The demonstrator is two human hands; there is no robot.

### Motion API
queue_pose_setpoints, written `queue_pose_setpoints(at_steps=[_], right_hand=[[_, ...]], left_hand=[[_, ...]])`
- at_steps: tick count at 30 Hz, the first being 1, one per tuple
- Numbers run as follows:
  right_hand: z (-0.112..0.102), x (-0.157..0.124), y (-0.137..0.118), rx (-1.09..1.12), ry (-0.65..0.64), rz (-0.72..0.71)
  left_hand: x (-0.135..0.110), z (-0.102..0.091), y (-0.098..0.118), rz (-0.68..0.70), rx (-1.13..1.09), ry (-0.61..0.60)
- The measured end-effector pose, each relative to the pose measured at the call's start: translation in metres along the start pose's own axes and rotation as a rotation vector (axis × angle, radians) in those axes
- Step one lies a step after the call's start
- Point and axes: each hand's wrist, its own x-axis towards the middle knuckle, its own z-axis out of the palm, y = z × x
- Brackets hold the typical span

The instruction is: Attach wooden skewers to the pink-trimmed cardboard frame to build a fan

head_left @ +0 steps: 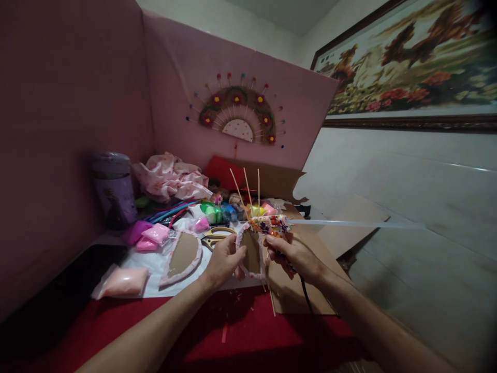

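My right hand is wrapped round a flower-patterned glue gun, and a long clear glue stick runs out of its back to the right. With my left hand I grip the edge of a cardboard half-round trimmed in pale pink fabric. Several thin wooden sticks rise behind the gun's nose; where they meet the cardboard is hidden. A second fabric-edged cardboard half-round lies flat left of my left hand. Gold-handled scissors rest just beyond that hand.
Bags of coloured clay, a peach bag, crumpled pink cloth and a purple tumbler stand around the left and back. A cardboard sheet lies at right on the red cloth. A decorated fan hangs on a pink panel.
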Motion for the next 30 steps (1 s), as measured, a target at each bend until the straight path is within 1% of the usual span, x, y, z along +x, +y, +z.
queue_pose_setpoints(at_steps=[13, 18, 23, 30], right_hand=[[-0.0007, 0.0016, 0.0013, -0.025, -0.005, 0.032], [-0.0006, 0.0010, 0.0011, -0.047, -0.016, 0.026], [-0.0017, 0.0019, 0.0025, -0.057, -0.050, -0.028], [-0.0032, 0.0030, 0.0057, -0.053, -0.044, 0.001]], left_hand=[[0.0009, -0.0012, -0.0035, 0.013, -0.007, -0.002], [0.0002, -0.0016, -0.0041, 0.023, 0.006, -0.004], [-0.0002, -0.0012, -0.0016, 0.014, 0.008, -0.013], [-0.0006, -0.0013, -0.0003, 0.017, 0.008, -0.009]])
